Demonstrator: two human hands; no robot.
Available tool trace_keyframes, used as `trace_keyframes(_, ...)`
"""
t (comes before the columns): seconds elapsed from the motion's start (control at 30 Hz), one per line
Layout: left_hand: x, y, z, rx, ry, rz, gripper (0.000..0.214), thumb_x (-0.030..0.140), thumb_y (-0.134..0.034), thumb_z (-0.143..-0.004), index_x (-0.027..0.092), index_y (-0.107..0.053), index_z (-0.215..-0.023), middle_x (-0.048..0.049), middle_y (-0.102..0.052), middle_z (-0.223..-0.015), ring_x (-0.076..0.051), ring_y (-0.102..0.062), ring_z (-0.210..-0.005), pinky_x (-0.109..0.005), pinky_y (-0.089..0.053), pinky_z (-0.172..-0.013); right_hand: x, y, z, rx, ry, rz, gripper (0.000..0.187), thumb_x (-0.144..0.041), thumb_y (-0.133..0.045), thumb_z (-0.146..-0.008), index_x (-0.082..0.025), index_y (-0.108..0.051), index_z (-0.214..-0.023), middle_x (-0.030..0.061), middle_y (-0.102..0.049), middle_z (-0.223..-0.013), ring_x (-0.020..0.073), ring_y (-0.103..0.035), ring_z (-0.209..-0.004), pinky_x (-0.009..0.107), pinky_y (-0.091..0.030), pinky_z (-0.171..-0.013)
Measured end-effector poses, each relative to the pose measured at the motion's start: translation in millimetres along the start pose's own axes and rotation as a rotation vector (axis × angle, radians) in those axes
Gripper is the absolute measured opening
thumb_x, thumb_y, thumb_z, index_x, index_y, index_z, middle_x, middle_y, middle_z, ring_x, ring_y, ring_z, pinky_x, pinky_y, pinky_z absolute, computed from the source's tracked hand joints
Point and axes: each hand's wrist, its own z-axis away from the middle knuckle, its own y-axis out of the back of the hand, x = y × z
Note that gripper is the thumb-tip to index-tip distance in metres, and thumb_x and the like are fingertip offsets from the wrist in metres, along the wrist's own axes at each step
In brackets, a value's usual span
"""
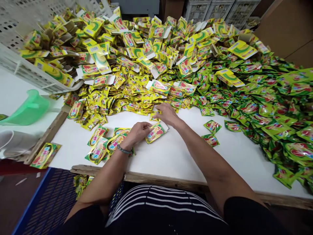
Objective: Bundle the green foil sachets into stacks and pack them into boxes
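Note:
My left hand (140, 133) is closed on a small yellow-green carton (156, 133), pinching its left end while its white flap end points up and right. My right hand (167, 114) is just beyond the carton, with fingers and thumb apart at a yellow sachet (154, 115) by the front of the yellow sachet pile (132, 94). Whether the fingertips touch that sachet is hard to see. Beside my left wrist, several similar cartons (97, 150) lie overlapping on the white tabletop (166, 160).
Open cartons (156, 32) are heaped along the back, spilling from a white plastic crate (41, 73). Green sachets (259, 101) pile up on the right. At left are a green scoop (29, 109), a wooden strip (47, 135) and, below, a blue crate (46, 199).

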Motion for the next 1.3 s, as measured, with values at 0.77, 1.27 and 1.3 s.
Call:
trace_keyframes(0.77, 6, -42.7, -5, -0.089, -0.009, 0.357, 0.036, 0.039, -0.078, -0.064, 0.013, -0.071, -0.088, -0.0049, -0.071, -0.076, -0.016, -0.063, -0.069, -0.025, -0.046, -0.062, 33, 35, 111, 0.426, -0.388, -0.553, 0.049, -0.063, -0.068, -0.066, -0.025, -0.044, -0.085, -0.0038, -0.05, -0.068, 0.0144, -0.049, -0.06, 0.03, -0.043, -0.056)
trace_keyframes(1.27, 17, -51.1, -1, -0.164, 0.091, 0.451, 0.053, 0.048, -0.087, -0.054, 0.01, -0.071, -0.088, -0.0073, -0.072, -0.08, -0.013, -0.06, -0.064, -0.025, -0.045, -0.058, 19, 40, 116, 0.041, -0.313, -0.479, 0.031, -0.049, -0.069, -0.073, -0.02, -0.071, -0.081, -0.0038, -0.05, -0.057, 0.0122, -0.041, -0.054, 0.028, -0.032, -0.053)
trace_keyframes(1.3, 17, -51.7, -1, -0.147, 0.083, 0.449, 0.052, 0.049, -0.086, -0.054, 0.01, -0.071, -0.086, -0.0067, -0.071, -0.079, -0.013, -0.06, -0.064, -0.025, -0.044, -0.057, 18, 41, 116, 0.035, -0.312, -0.454, 0.03, -0.049, -0.069, -0.073, -0.02, -0.072, -0.08, -0.0037, -0.05, -0.056, 0.0122, -0.041, -0.054, 0.028, -0.032, -0.053)
